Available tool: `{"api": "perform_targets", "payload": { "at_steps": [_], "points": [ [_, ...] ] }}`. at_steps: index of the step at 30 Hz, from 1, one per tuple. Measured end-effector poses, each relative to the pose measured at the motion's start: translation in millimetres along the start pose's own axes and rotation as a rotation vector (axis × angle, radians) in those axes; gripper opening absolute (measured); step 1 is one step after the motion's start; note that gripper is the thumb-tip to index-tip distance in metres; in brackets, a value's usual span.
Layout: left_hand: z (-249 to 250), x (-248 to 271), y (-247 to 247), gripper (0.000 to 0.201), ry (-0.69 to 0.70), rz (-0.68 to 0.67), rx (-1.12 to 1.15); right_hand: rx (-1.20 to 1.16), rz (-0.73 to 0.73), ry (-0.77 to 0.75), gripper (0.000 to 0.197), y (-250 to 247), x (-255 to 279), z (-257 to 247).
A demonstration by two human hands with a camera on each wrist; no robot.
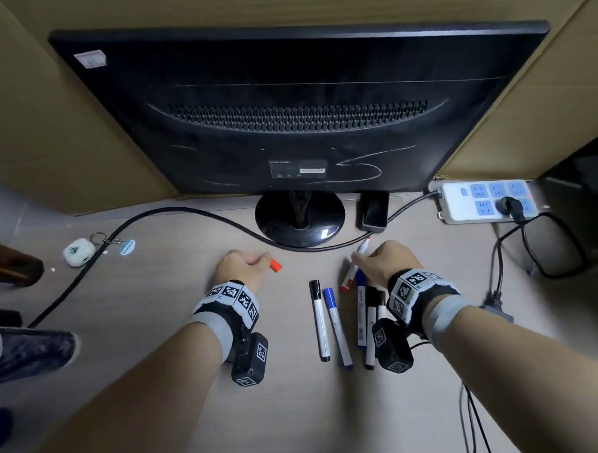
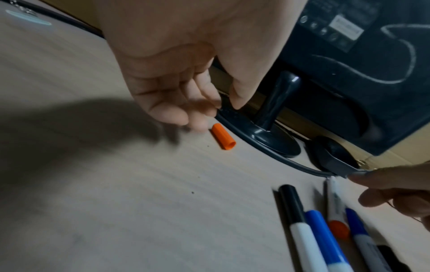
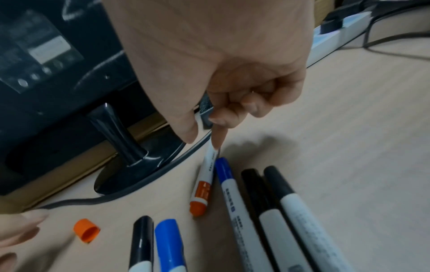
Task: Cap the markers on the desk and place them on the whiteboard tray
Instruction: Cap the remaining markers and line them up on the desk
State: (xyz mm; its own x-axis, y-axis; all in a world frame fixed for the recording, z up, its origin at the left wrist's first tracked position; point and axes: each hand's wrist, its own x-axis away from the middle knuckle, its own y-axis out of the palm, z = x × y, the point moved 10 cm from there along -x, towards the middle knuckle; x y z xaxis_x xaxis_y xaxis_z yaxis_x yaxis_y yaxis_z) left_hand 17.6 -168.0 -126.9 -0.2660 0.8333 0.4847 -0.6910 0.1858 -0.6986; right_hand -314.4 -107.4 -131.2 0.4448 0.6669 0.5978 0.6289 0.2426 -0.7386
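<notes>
An orange marker cap (image 1: 275, 264) (image 2: 223, 136) lies loose on the desk, open end away from my left hand (image 1: 261, 258) (image 2: 216, 114). The relaxed fingertips (image 2: 197, 125) hover just beside it and hold nothing. My right hand (image 1: 359, 256) (image 3: 202, 142) pinches the white barrel of the orange marker (image 1: 352, 268) (image 3: 204, 184) between thumb and forefinger. The marker is tilted, with its orange rear end on the desk. Several capped markers lie side by side nearby: a black one (image 1: 319, 321), a blue one (image 1: 336, 327), another blue (image 3: 230, 193) and two black (image 3: 286, 202). No whiteboard tray is in view.
The back of a black monitor (image 1: 302, 106) fills the far side, and its round stand base (image 1: 300, 219) sits just beyond both hands. A black cable (image 1: 187, 210) curves past the base. A power strip (image 1: 485, 201) lies far right, a key ring with a white pouch (image 1: 79, 252) far left.
</notes>
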Motion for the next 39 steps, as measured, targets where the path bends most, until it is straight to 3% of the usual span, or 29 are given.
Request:
{"api": "perform_targets", "payload": {
  "at_steps": [9, 15, 20, 25, 29, 36, 39],
  "points": [
    [-9.9, -25.3, 22.3, 0.053, -0.079, -0.070, 0.008, 0.051, -0.003, 0.072, 0.052, 10.7, -12.8, 3.7],
    [1.3, -27.8, 31.2, 0.021, -0.012, -0.146, 0.018, 0.005, -0.025, 0.016, 0.047, 12.4, -12.0, -6.5],
    [6.3, -17.1, 27.2, 0.011, 0.033, -0.178, 0.130, -0.109, -0.053, -0.053, 0.042, 12.6, -5.1, -17.4],
    [10.9, 2.6, 19.3, 0.017, 0.052, -0.238, 0.253, -0.216, -0.074, -0.221, 0.040, 5.9, 20.5, -38.8],
    [13.2, 20.7, 3.5, 0.016, 0.054, -0.236, 0.351, -0.273, -0.184, -0.335, 0.025, 2.6, 48.6, -51.3],
    [22.8, 57.8, -18.2, 0.015, 0.044, -0.239, 0.534, -0.214, -0.376, -0.552, 0.022, 5.3, 98.8, -59.9],
    [24.3, 70.1, -25.2, 0.013, 0.019, -0.208, 0.539, -0.173, -0.332, -0.629, 0.018, -5.4, 113.5, -62.3]
  ]
}}
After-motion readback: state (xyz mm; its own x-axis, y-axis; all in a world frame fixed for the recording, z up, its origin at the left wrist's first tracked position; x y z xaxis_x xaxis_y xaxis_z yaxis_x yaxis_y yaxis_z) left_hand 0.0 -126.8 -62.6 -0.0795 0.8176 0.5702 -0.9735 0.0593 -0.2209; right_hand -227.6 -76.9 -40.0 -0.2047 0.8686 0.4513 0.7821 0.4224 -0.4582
